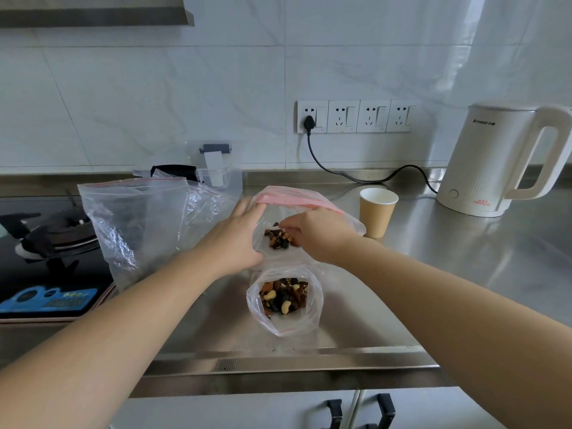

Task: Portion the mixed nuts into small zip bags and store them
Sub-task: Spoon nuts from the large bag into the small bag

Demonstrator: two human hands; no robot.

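A zip bag [309, 203] with a pink strip lies open on the steel counter, a small heap of mixed nuts [278, 238] inside it. My left hand [240, 235] holds the bag's left rim, keeping its mouth open. My right hand [315, 233] reaches into the mouth with its fingers curled over the nuts; whether it holds any is hidden. Nearer to me stands a second small bag [284, 326], open, with mixed nuts [283, 295] in it. A large empty zip bag [136, 218] stands crumpled at the left.
A paper cup [377, 212] stands right of the bags. A white kettle [501, 159] sits at the far right, its cord plugged into the wall sockets [356, 116]. A clear plastic container [216, 168] stands behind the bags. A gas hob [46, 239] is at the left.
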